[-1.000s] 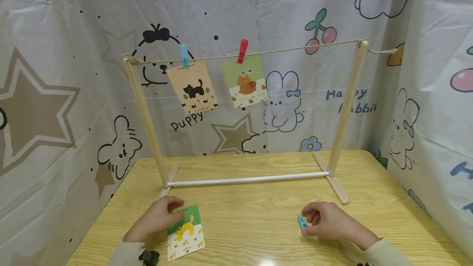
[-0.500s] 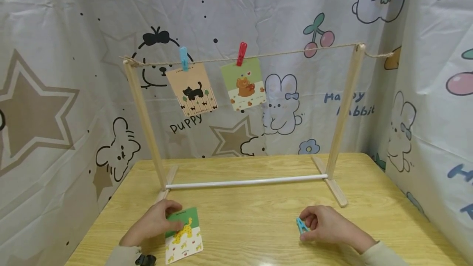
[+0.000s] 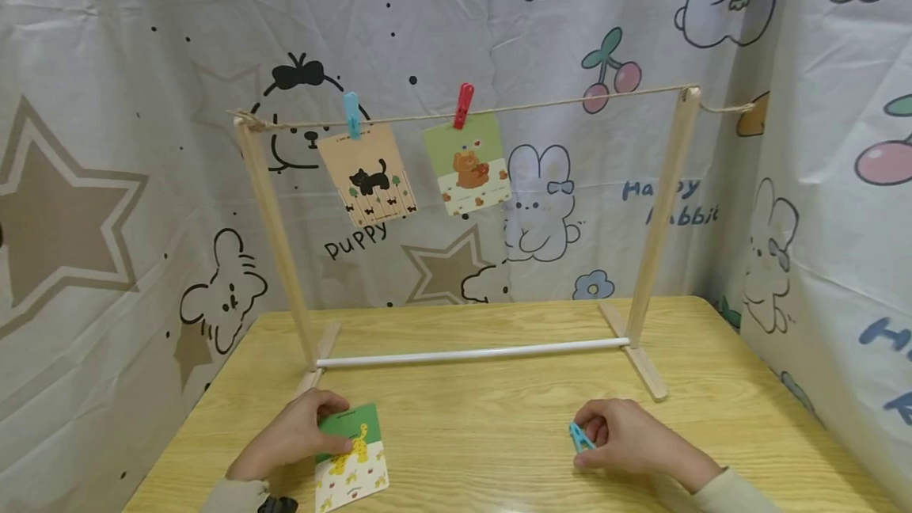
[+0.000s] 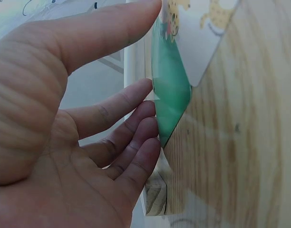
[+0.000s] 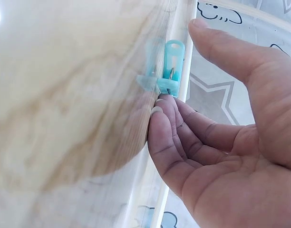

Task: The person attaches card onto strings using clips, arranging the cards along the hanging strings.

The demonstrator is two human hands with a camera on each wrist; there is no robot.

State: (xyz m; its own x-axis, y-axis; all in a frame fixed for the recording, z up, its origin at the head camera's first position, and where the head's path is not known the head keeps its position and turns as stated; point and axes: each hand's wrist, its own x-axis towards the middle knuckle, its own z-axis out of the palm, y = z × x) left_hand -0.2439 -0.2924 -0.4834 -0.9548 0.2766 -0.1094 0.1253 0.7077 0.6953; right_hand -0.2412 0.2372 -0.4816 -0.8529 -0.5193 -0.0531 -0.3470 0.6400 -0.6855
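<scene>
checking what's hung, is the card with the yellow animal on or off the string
Off. The card lies on the table by the left hand, below the string, unclipped.

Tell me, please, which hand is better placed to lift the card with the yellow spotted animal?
Probably the left hand: its thumb reaches over the spotted-animal card, and its fingers are by the card's edge. The right hand is farther away, beside the loose blue clothespin.
</scene>
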